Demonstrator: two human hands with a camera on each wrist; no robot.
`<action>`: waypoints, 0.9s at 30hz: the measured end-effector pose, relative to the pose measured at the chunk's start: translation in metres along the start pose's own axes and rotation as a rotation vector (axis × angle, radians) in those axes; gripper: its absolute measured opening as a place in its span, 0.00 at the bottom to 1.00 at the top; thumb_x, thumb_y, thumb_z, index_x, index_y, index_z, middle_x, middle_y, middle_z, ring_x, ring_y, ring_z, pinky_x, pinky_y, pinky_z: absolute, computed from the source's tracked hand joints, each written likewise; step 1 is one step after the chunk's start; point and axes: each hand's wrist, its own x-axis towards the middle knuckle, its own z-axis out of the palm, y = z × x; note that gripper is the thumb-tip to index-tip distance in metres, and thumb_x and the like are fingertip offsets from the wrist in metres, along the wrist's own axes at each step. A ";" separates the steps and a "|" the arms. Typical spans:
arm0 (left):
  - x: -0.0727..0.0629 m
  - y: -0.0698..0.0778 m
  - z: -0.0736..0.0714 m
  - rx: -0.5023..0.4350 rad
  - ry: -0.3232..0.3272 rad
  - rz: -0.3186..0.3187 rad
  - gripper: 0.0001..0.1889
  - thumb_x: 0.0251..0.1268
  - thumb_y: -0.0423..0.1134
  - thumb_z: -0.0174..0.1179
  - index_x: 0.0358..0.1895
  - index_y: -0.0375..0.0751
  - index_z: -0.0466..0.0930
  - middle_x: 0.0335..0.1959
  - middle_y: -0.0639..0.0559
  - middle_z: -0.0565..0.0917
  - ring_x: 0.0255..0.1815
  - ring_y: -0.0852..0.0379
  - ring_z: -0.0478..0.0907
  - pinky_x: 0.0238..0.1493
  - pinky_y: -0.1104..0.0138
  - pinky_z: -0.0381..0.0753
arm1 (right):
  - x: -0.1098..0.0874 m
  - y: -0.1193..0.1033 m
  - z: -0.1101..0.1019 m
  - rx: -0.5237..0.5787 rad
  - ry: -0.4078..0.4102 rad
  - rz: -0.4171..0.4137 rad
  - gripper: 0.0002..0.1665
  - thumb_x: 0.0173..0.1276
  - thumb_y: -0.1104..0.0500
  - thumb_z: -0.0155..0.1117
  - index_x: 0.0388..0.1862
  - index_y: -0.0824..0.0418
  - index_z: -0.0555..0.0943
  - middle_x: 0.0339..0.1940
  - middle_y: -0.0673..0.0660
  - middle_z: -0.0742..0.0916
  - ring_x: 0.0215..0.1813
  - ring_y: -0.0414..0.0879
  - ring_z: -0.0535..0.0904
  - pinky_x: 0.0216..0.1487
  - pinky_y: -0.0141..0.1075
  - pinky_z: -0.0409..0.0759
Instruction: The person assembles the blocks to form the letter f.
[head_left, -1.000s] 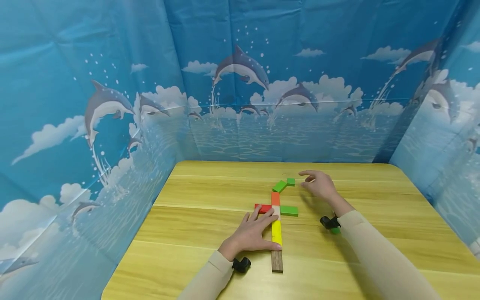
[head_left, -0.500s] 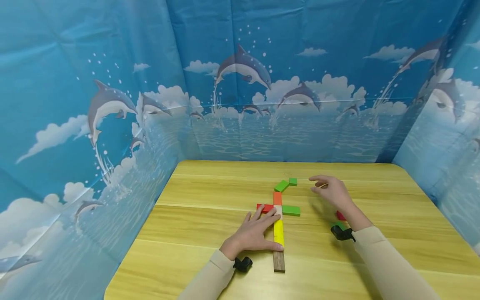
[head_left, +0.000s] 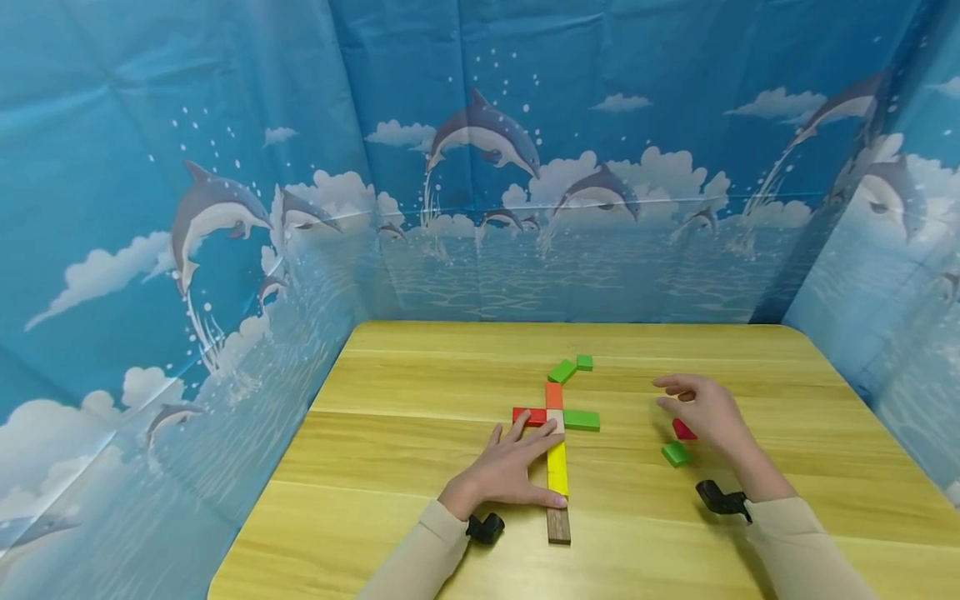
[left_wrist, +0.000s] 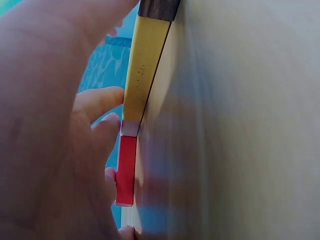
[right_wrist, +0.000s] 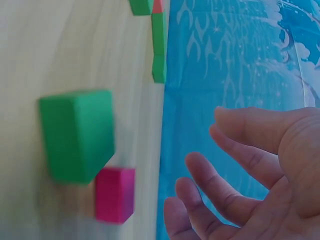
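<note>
My left hand (head_left: 504,473) lies with spread fingers over a line of flat wooden blocks. Its thumb rests at the joint of the yellow block (head_left: 557,469) and the dark brown block (head_left: 558,527); its fingertips touch the white block (head_left: 555,422) and the red block (left_wrist: 126,170). An orange block (head_left: 553,396) continues the line, and a green block (head_left: 582,420) juts to the right. My right hand (head_left: 708,410), holding nothing, hovers with loosely bent fingers above a loose pinkish-red block (right_wrist: 115,194) and a loose green block (right_wrist: 77,135).
Beyond the orange block, a tilted green block (head_left: 562,371) meets a small green block (head_left: 584,362). The wooden table (head_left: 420,367) has a blue dolphin-print curtain (head_left: 480,275) around its back and sides. Black wrist cameras (head_left: 486,529) sit on both wrists.
My right hand has moved right and toward me, away from the small green block, uncovering the loose green and pinkish-red blocks. The left hand stays in place on the line.
</note>
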 end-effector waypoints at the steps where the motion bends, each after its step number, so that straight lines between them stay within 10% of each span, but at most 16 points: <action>1: 0.000 0.000 0.001 0.000 -0.001 0.000 0.51 0.55 0.79 0.54 0.81 0.66 0.49 0.82 0.64 0.44 0.82 0.47 0.29 0.73 0.33 0.36 | -0.003 0.003 0.000 -0.005 0.001 0.006 0.23 0.74 0.55 0.66 0.64 0.62 0.80 0.56 0.70 0.83 0.55 0.65 0.78 0.47 0.56 0.79; 27: 0.002 -0.007 0.001 0.000 -0.001 -0.001 0.52 0.54 0.80 0.55 0.81 0.66 0.49 0.82 0.66 0.45 0.82 0.48 0.28 0.73 0.34 0.34 | -0.021 0.039 0.003 -0.032 -0.094 0.101 0.23 0.71 0.55 0.68 0.59 0.68 0.82 0.52 0.68 0.86 0.56 0.67 0.79 0.52 0.59 0.78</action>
